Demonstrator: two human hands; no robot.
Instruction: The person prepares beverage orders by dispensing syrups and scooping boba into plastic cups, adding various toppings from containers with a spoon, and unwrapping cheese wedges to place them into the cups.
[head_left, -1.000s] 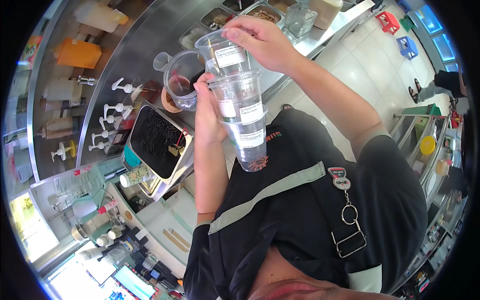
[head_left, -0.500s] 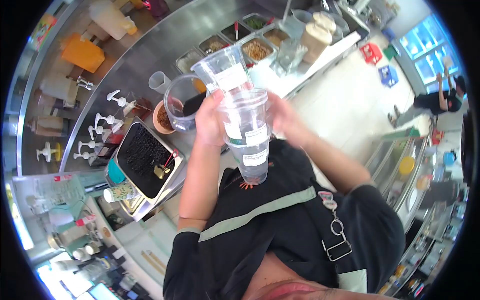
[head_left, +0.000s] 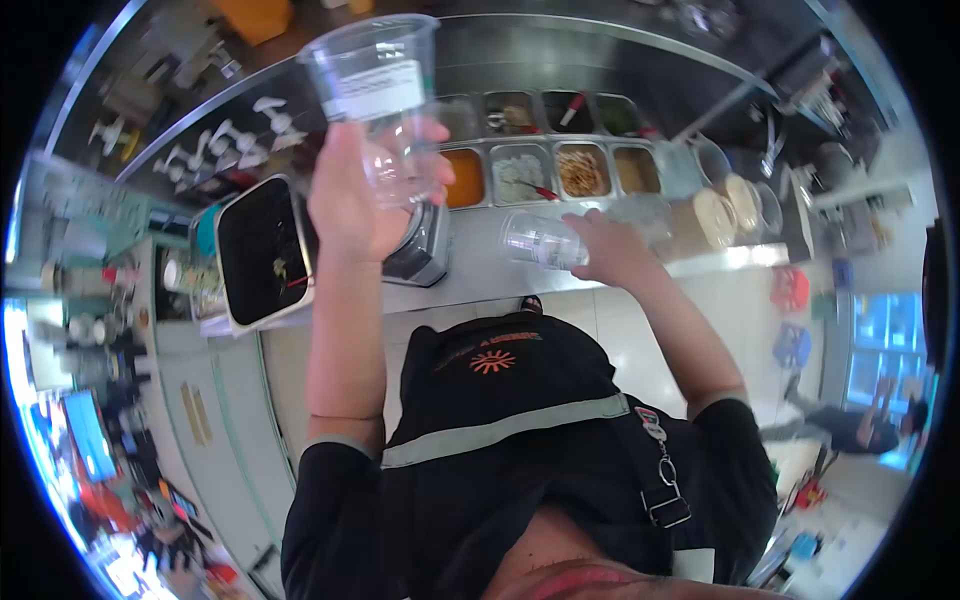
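A clear plastic cup (head_left: 385, 145) with a white label is upright in my left hand (head_left: 350, 195), raised at the upper left with fingers wrapped round its lower part. Over the steel counter, my right hand (head_left: 615, 250) has its fingers and thumb round the right end of more clear labelled cups (head_left: 540, 240). These look nested and lie sideways or steeply tilted; how many there are cannot be made out.
Behind the cups stand metal topping trays (head_left: 520, 172). A black-filled tray (head_left: 262, 250) and pump bottles (head_left: 225, 145) are at left. Tan-topped containers (head_left: 712, 218) stand right. A person (head_left: 865, 425) is at far right, beyond stools (head_left: 790, 288).
The cups, held together earlier, are now apart. My left hand has moved up and left with one; my right hand has moved to the counter with the others. The view has turned towards the counter.
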